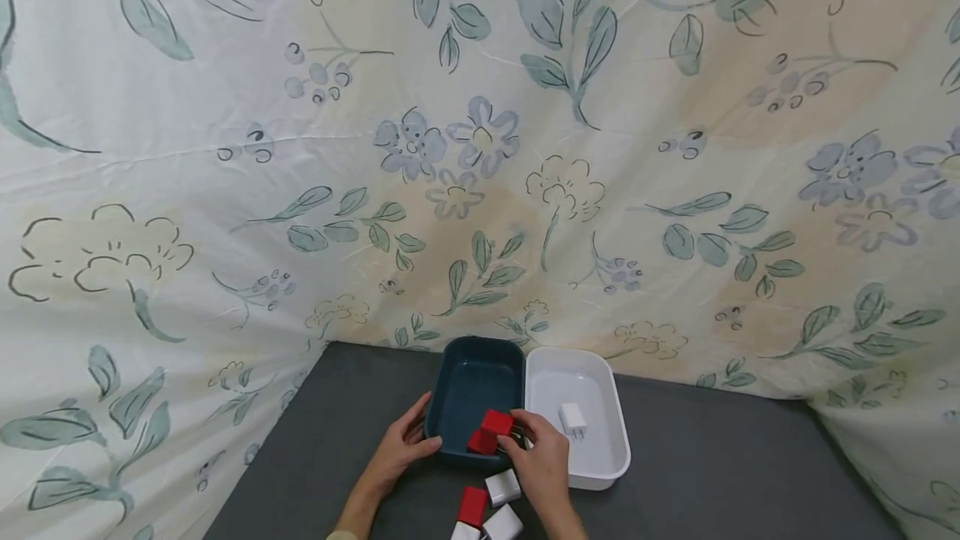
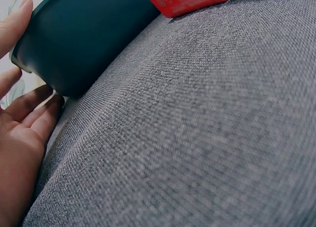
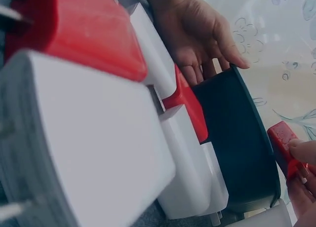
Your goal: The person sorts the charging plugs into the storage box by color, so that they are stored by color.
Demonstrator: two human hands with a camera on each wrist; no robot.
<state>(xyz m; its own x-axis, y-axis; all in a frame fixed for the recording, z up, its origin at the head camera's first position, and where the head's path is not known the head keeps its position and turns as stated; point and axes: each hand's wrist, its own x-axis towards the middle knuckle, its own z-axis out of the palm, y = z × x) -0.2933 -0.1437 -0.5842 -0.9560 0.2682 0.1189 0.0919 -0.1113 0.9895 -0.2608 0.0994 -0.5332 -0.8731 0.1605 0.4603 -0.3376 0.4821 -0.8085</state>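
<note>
My left hand [image 1: 397,450] grips the left wall of a dark teal bin [image 1: 474,346], its thumb at the rim and its fingers against the outside. Over that bin's front right part, my right hand [image 1: 542,458] pinches a red plug charger [image 1: 497,422]; metal prongs stick out of it, also visible in the right wrist view. Another red charger [image 1: 480,443] lies below it inside the bin. Touching the teal bin on its right is a white bin [image 1: 619,440] with a white plug charger [image 1: 572,417] in it.
In front of the bins, a red charger [image 1: 472,505] and several white chargers [image 1: 503,487] lie close together on the dark grey cloth-covered table [image 1: 697,465]. A flower-patterned curtain [image 1: 480,190] hangs behind the table's back edge.
</note>
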